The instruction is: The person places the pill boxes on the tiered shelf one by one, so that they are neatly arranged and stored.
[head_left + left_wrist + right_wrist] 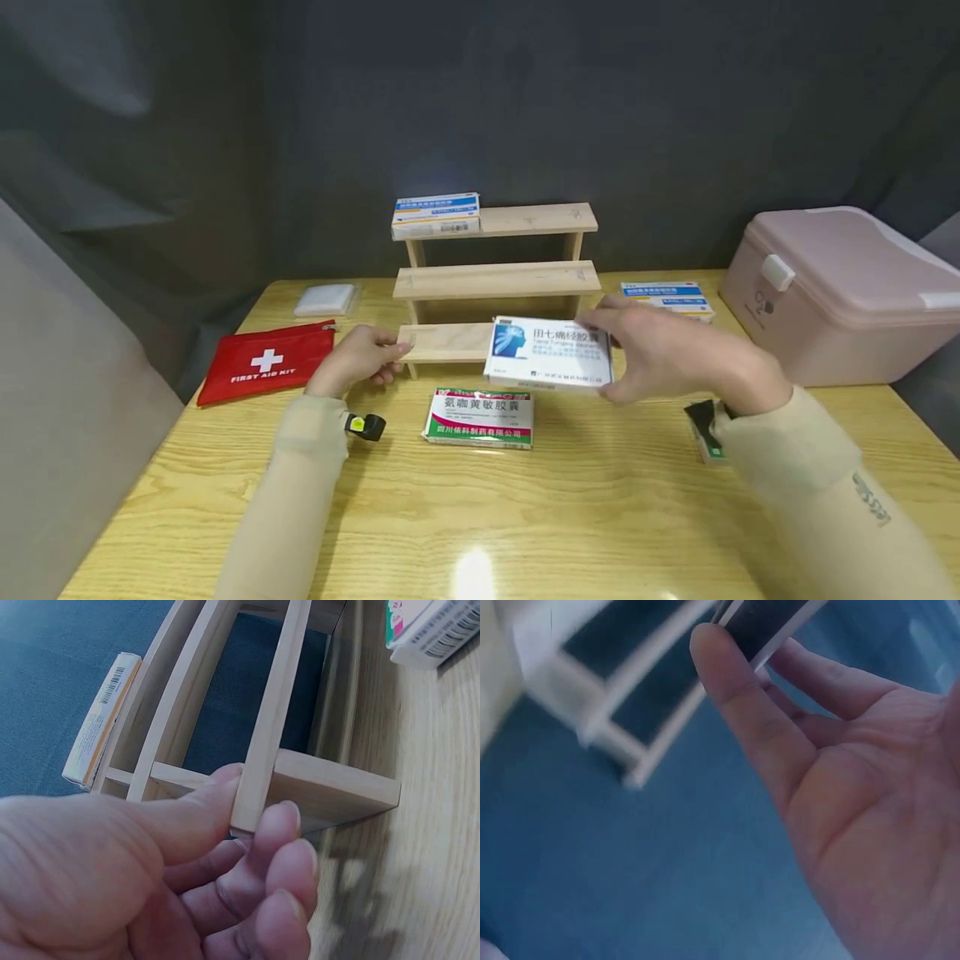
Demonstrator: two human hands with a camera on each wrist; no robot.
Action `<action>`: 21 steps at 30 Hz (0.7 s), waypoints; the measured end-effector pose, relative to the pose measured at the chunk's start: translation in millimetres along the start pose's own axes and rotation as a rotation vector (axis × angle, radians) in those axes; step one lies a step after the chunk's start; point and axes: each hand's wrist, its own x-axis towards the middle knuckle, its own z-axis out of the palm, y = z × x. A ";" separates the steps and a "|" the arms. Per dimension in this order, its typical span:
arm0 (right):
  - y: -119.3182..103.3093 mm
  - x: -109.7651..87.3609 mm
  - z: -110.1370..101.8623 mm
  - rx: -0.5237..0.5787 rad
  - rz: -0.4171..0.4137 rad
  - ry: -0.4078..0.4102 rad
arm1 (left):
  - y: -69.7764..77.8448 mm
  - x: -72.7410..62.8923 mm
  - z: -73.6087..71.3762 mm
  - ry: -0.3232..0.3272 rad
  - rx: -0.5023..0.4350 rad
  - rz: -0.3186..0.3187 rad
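A three-tier wooden shelf [495, 282] stands at the back of the table. My left hand [362, 357] pinches the left end of its lowest board [271, 712] between thumb and fingers. In my right hand [660, 348] is a white and blue medicine box [551, 354], gripped by its right end and held up in front of the lowest tier. One blue and white medicine box [437, 216] lies on the left part of the top tier. Below the held box, a green, white and magenta medicine box [480, 418] lies on the table before the shelf.
A red first aid pouch [267, 361] and a white packet [325, 300] lie to the left. Right of the shelf sits another blue and white box [669, 298], beside a pink lidded case [840, 292]. A green box [712, 450] is partly hidden under my right wrist.
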 end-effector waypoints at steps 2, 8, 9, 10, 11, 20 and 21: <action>8.0 7.9 -20.3 -0.037 0.038 0.005 | -1.4 0.4 -0.8 -0.001 -0.002 0.007; 33.0 38.7 -75.6 -0.125 0.129 -0.015 | -2.6 0.7 1.3 0.009 -0.006 0.016; 37.4 44.3 -83.2 -0.137 0.140 -0.025 | -2.1 0.4 2.6 0.014 -0.008 0.016; 41.4 49.8 -90.1 -0.146 0.156 -0.040 | -1.4 0.0 3.8 0.018 -0.010 0.015; 45.5 55.2 -96.4 -0.154 0.161 -0.048 | -0.5 -0.8 5.1 0.020 -0.009 0.016; 74.8 96.6 -126.4 -0.123 0.191 -0.128 | 6.6 -5.2 17.6 0.031 -0.020 0.011; 77.0 100.2 -127.4 -0.112 0.202 -0.136 | 6.9 -5.3 18.7 0.032 -0.020 0.014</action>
